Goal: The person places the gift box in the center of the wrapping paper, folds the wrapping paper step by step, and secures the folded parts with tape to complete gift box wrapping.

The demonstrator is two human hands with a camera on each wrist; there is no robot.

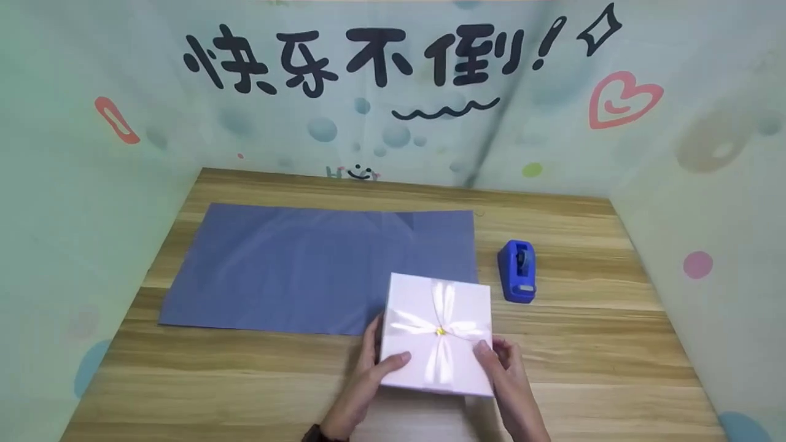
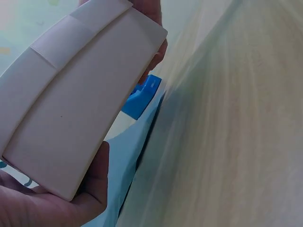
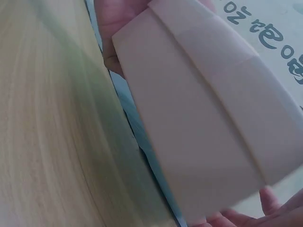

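Square white box (image 1: pixel 412 302), satiny ribbon (image 1: pixel 439 363)

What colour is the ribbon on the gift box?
The ribbon on the gift box is white, seen best in the head view.

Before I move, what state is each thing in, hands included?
White box: closed, held clear of the table.
Ribbon: crossed over the box's top.
Blue sheet: spread out on the table, lightly creased.
Tape dispenser: upright on the table, untouched.
Left hand: grips the box's left side.
Right hand: grips its right side.
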